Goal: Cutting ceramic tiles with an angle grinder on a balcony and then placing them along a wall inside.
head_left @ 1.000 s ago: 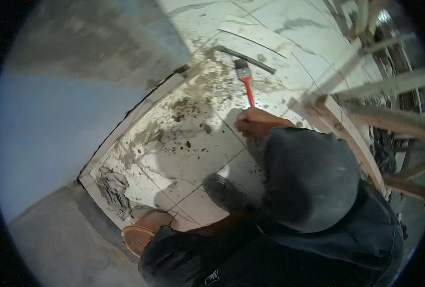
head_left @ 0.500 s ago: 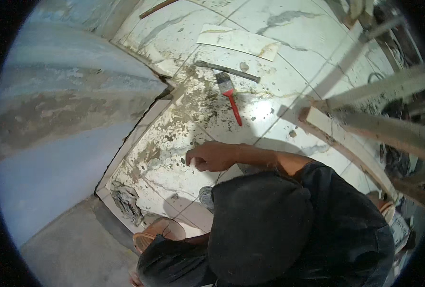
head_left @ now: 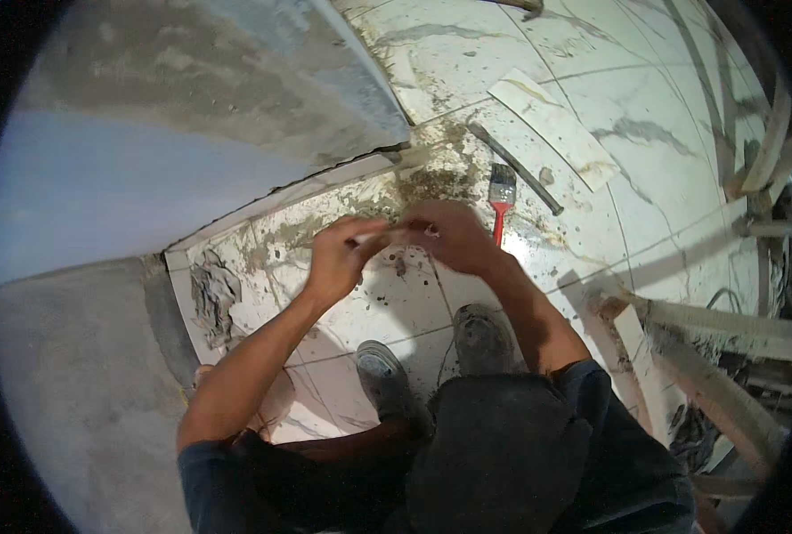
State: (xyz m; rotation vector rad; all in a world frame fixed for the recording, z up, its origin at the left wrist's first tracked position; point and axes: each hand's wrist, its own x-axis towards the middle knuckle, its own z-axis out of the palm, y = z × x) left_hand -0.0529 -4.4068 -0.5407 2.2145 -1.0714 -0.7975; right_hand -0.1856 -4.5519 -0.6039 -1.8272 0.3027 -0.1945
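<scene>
My left hand (head_left: pixel 335 256) and my right hand (head_left: pixel 452 236) meet in front of me, above the dirty marble-patterned tiles (head_left: pixel 396 311). The left fingers are closed in a pinch, pointing toward the right hand. Curled and partly smeared by motion, the right fingers touch or nearly touch them. Something thin may be between the two hands, but it is too blurred to name. Just beyond my right hand lies a paintbrush (head_left: pixel 502 191) with a red handle and dark bristles. A grey metal bar (head_left: pixel 519 169) rests alongside it.
A cut tile strip (head_left: pixel 556 129) lies beyond the bar. A crumpled grey rag or bag (head_left: pixel 215 298) sits at left by the tile skirting (head_left: pixel 302 191) along the blue wall (head_left: pixel 129 196). Wooden beams (head_left: pixel 716 400) crowd the right. My shoes (head_left: pixel 483 340) stand below my hands.
The view has turned, so wall and floor appear rotated. My left hand has come up from the lower left to meet my right hand. The brush and bar still lie on the floor.
</scene>
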